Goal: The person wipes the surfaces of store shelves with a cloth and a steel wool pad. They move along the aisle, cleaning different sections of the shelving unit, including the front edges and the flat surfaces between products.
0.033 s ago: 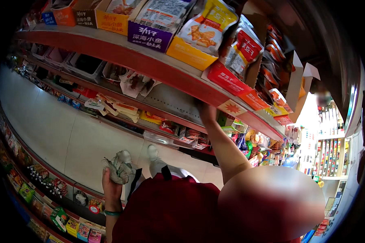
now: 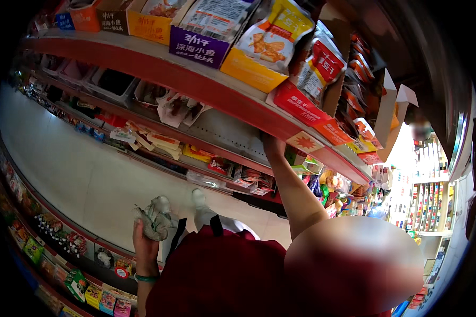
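Down by my legs, my left hand (image 2: 145, 242) is closed around a crumpled greyish-white cloth (image 2: 156, 219). A green bangle (image 2: 146, 277) circles that wrist. My right arm stretches forward to the middle shelf, and my right hand (image 2: 273, 146) goes in under the red-edged upper shelf (image 2: 206, 79). That shelf hides its fingers, so I cannot see whether they hold anything. Beside the hand lies a bare stretch of grey perforated metal shelf (image 2: 225, 132). To the left of this stretch sit dark snacks in white wrapping (image 2: 179, 108).
Open snack boxes line the upper shelf, including a purple box (image 2: 198, 47), a yellow box (image 2: 254, 71) and a red box (image 2: 301, 103). Plastic bins (image 2: 111, 87) stand further left. Behind my left hand runs another shelf with small packs (image 2: 94, 296). Pale floor tiles (image 2: 111, 185) lie between.
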`<state>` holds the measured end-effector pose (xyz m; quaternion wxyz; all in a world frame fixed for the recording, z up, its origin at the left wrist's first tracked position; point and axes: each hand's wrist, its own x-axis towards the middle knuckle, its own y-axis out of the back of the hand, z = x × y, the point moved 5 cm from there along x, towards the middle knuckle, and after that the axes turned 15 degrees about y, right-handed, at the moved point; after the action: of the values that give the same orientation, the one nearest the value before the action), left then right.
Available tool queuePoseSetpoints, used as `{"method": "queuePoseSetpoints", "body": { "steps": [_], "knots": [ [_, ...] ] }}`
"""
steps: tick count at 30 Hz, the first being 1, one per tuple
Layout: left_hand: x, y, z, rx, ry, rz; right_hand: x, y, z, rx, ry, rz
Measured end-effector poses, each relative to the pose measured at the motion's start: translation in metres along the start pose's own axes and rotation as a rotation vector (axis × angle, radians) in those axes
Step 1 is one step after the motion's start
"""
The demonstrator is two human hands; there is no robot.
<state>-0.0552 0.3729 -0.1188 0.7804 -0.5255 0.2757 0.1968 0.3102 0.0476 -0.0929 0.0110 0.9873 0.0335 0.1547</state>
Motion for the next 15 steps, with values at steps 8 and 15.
{"method": "queuePoseSetpoints", "body": {
  "steps": [8,15],
  "knots": [
    [0.012,-0.004,-0.006,-0.043,0.037,0.053,-0.001,-0.11,-0.001,-0.98,0.502,-0.408],
    [0.016,-0.007,-0.008,0.068,0.147,0.01,0.051,-0.013,0.029,-0.731,0.19,-0.036]
  ]
}}
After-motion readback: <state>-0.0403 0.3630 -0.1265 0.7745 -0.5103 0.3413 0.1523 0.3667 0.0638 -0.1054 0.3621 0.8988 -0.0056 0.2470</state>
